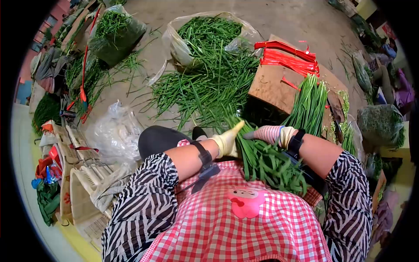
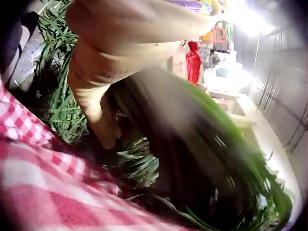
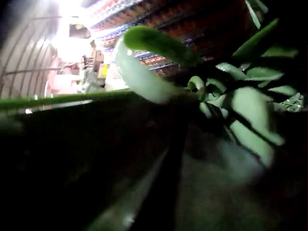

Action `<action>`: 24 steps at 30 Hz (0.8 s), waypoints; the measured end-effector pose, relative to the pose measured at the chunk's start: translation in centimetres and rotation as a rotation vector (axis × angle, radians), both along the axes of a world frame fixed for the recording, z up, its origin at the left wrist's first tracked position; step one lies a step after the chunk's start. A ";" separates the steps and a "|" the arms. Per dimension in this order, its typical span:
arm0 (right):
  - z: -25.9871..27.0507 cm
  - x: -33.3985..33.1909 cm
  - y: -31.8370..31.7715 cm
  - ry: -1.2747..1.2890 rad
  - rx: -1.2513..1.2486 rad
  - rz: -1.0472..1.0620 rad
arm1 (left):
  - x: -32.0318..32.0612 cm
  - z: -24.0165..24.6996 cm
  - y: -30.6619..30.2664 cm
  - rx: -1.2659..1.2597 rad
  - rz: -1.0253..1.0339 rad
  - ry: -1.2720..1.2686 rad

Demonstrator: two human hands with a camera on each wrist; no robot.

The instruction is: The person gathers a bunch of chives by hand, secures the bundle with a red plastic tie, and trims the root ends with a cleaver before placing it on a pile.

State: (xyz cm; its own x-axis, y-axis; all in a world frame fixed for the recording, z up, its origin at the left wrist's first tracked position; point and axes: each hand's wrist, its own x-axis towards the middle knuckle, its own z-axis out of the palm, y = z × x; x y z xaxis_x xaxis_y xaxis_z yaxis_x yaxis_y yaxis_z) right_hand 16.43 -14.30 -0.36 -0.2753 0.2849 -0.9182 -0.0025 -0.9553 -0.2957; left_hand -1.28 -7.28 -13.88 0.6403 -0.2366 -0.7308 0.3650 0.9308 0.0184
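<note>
A bunch of long, flat-leaved greens that look like garlic chives [image 1: 266, 161] lies across my lap, its leaf ends fanning toward the lower right. My left hand [image 1: 228, 142], in a pale yellow glove, grips one end of the bunch. In the left wrist view the gloved fingers [image 2: 108, 127] bend round the stems. My right hand [image 1: 271, 134], in a striped knit glove with grey fingertips, lies against the far side of the bunch; its thumb and palm are hidden, so I cannot tell whether it grips. Leaves fill most of the right wrist view, with striped knit [image 3: 202, 24] above.
A loose heap of chives [image 1: 209, 87] spills from a clear plastic bag [image 1: 174, 43] ahead. To its right a cardboard box [image 1: 270, 87] carries red ties [image 1: 290, 61] and a neat chive bundle [image 1: 310, 105]. Crumpled plastic [image 1: 115, 129] and a cream crate [image 1: 83, 187] stand left.
</note>
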 end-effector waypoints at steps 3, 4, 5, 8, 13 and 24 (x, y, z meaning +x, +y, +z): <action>-3.8 0.7 0.8 0.188 -0.315 -0.220 | 0.3 -0.6 0.0 -0.027 -0.092 -0.052; -7.0 1.7 0.8 0.265 -0.336 -0.228 | 0.7 -2.0 -0.3 -0.005 -0.079 -0.068; -9.4 2.4 1.2 0.310 -0.236 -0.255 | 1.0 -4.4 0.7 -0.053 -0.142 0.005; -20.2 4.5 0.9 0.292 0.263 -0.086 | 0.7 -6.5 1.5 -0.059 -0.146 0.042; -15.8 2.1 3.1 0.099 0.308 0.026 | 0.3 -5.4 1.4 -0.034 -0.057 0.033; 1.7 -5.9 4.9 -0.954 1.408 0.469 | -1.9 8.7 5.9 0.200 0.507 -0.461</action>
State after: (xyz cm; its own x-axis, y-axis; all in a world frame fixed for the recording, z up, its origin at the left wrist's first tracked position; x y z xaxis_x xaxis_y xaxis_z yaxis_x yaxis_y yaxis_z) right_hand 10.57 -9.36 1.33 -0.1221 0.9908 0.0578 0.8213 0.1335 -0.5547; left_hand -3.14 -1.38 -5.23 0.8901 0.2824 -0.3578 -0.1981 0.9466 0.2544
